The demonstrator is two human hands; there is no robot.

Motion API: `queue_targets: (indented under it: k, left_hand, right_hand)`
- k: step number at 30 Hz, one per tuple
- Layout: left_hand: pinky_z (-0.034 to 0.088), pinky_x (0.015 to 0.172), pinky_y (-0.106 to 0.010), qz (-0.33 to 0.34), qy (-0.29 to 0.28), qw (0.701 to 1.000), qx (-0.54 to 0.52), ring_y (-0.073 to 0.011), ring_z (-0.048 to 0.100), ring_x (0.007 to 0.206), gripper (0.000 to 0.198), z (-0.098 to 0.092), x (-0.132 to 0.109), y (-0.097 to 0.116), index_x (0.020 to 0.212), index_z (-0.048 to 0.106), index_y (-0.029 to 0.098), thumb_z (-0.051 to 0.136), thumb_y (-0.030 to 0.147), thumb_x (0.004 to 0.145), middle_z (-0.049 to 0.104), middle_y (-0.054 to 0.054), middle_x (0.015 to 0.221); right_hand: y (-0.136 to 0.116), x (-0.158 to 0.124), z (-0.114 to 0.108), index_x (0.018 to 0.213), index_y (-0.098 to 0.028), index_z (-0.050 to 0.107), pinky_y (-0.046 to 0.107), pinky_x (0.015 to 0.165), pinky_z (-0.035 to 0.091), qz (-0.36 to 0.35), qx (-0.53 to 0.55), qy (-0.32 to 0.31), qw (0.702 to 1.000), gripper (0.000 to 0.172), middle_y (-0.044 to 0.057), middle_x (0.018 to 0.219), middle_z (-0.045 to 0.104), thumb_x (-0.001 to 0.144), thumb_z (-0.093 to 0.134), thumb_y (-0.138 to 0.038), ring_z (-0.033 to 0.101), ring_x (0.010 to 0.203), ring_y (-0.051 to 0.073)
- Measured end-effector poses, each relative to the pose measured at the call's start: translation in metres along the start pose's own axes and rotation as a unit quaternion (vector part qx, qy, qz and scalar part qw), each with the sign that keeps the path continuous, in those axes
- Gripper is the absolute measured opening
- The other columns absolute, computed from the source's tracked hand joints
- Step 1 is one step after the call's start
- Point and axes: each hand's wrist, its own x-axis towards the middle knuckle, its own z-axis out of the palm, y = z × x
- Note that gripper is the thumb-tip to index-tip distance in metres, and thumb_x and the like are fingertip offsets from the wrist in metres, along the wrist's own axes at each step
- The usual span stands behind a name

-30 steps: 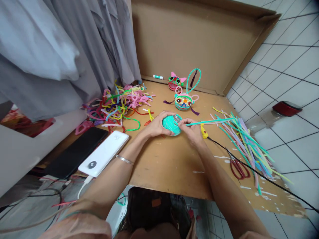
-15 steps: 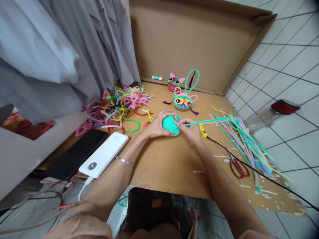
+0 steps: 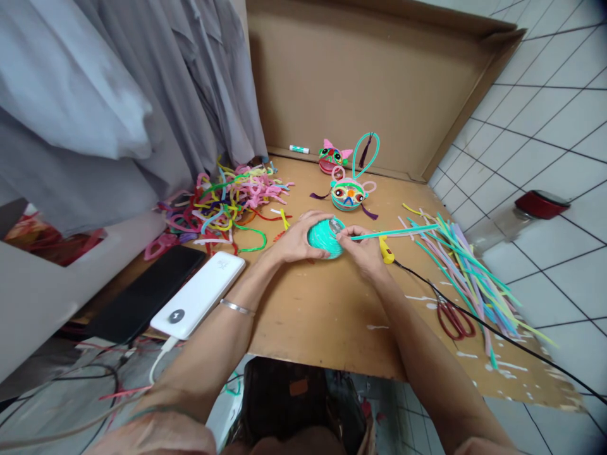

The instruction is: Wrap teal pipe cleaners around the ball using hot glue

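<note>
My left hand (image 3: pixel 298 239) is wrapped round a turquoise ball (image 3: pixel 323 240) that looks wound with pipe cleaner. A small clear, greyish patch shows at the ball's upper right. Against that side, my right hand (image 3: pixel 363 249) pinches a turquoise pipe cleaner (image 3: pixel 398 233), whose long free end stretches right toward a loose bundle. Just right of my right hand lies a yellow-handled tool (image 3: pixel 386 250) with a black cord, probably a glue gun; its front is hidden. Behind the hands stands a finished animal-face ornament (image 3: pixel 348 194) with pink ears and purple tassels.
Straight pipe cleaners (image 3: pixel 469 272) lie at the right beside red-handled scissors (image 3: pixel 453 316). A tangled pile of bent ones (image 3: pixel 227 196) is at the left, near a white power bank (image 3: pixel 199 296) and a black phone (image 3: pixel 147 294). A second ornament (image 3: pixel 332 158) stands by the cardboard wall.
Almost nothing differs. Both hands keep their hold on the ball and pipe cleaner, with only a very slight shift.
</note>
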Motion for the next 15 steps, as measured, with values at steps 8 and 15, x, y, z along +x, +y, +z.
queue_targets:
  k: [8, 15]
  left_hand:
    - [0.045, 0.107, -0.044, -0.014, 0.027, 0.999, -0.029, -0.0299, 0.055, 0.121, 0.079, 0.0013, -0.0023, 0.0034, 0.127, 0.051, 0.017, 0.081, 0.036, 0.058, 0.056, -0.010, 0.131]
    - [0.045, 0.104, -0.046, -0.008, 0.021, 0.998, -0.060, -0.0297, 0.056, 0.121, 0.069, 0.0012, -0.0017, 0.0035, 0.118, 0.055, 0.019, 0.084, 0.035, 0.057, 0.056, -0.011, 0.131]
  right_hand:
    - [-0.0019, -0.0006, 0.0011, 0.057, -0.020, 0.058, 0.026, 0.056, 0.037, 0.006, -0.002, 0.005, 1.000, 0.023, -0.003, 0.056, 0.054, 0.057, 0.068, -0.040, 0.044, 0.056, 0.011]
    - [-0.0007, 0.0000, 0.0010, 0.057, -0.020, 0.058, 0.025, 0.055, 0.037, 0.003, 0.003, 0.000, 1.000, 0.023, -0.004, 0.055, 0.053, 0.058, 0.069, -0.040, 0.043, 0.056, 0.010]
